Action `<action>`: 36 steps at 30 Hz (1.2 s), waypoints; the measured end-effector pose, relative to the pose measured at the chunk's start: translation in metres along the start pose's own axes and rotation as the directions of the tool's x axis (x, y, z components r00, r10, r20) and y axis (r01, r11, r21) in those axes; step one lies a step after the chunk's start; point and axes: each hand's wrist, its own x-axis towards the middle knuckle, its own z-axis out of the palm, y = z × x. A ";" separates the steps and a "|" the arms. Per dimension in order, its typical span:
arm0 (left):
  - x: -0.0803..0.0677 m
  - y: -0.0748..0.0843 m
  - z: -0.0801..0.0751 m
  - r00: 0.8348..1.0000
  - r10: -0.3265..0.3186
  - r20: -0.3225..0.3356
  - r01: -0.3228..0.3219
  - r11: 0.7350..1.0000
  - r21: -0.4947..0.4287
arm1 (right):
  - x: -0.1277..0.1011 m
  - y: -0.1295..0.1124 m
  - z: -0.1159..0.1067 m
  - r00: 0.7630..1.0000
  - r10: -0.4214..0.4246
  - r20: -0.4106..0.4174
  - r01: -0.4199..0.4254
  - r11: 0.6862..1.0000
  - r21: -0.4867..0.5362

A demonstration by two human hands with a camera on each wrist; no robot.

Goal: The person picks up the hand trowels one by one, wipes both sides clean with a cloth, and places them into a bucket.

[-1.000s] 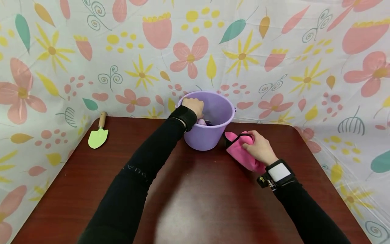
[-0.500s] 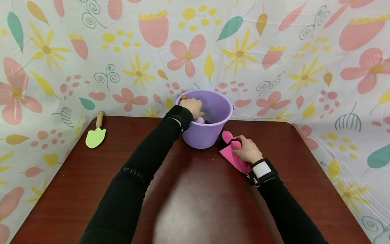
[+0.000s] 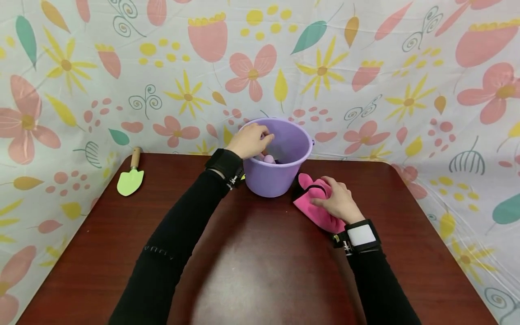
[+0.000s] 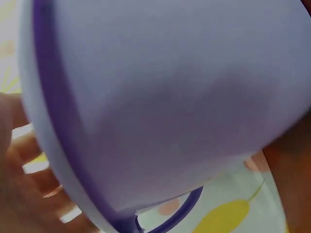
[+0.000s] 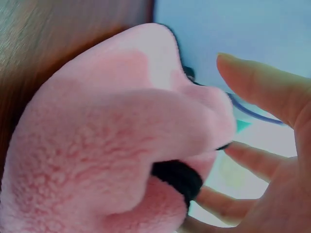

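Note:
A lilac bucket [image 3: 271,183] stands near the back of the table. My left hand [image 3: 249,140] is over its left rim, fingers spread and loosely bent, with nothing seen in its grasp; the left wrist view shows the fingers [image 4: 39,182] past the rim. Inside the bucket, a rounded pale pink thing [image 3: 268,159] shows beside something dark. Right of the bucket lies a pink fluffy cloth item [image 5: 82,160] with a black band. My right hand [image 3: 337,198] is at this item, its thumb [image 5: 257,80] standing away and its fingertips beside the far edge.
A small trowel [image 3: 130,182] with a light green blade and wooden handle lies at the table's back left corner. Flower-printed sheeting [image 3: 345,90] rises behind the brown table [image 3: 252,271] and along both sides. The bucket's purple handle [image 4: 187,208] hangs at its outside.
My left hand has come up out of the bucket and slightly left. My right hand has moved the pink item left to the bucket, and its fingers have loosened.

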 end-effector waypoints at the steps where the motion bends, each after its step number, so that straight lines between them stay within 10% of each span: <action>1: -0.004 0.000 -0.001 0.999 0.004 -0.037 -0.006 1.000 -0.029 | -0.001 -0.001 -0.001 1.000 -0.002 -0.009 0.002 1.000 0.006; 10: -0.044 -0.007 -0.005 0.963 0.000 -0.271 -0.049 0.983 -0.174 | -0.015 -0.006 -0.007 0.997 0.012 -0.076 -0.009 0.999 0.038; 23: -0.087 -0.052 -0.010 0.907 -0.091 -0.411 0.022 0.985 -0.170 | -0.012 -0.010 -0.004 0.997 0.051 -0.061 -0.051 0.999 0.001; 36: -0.110 -0.144 -0.017 0.935 -0.246 -0.255 0.276 0.957 0.091 | -0.002 0.004 0.013 0.992 0.127 -0.012 -0.127 0.984 -0.126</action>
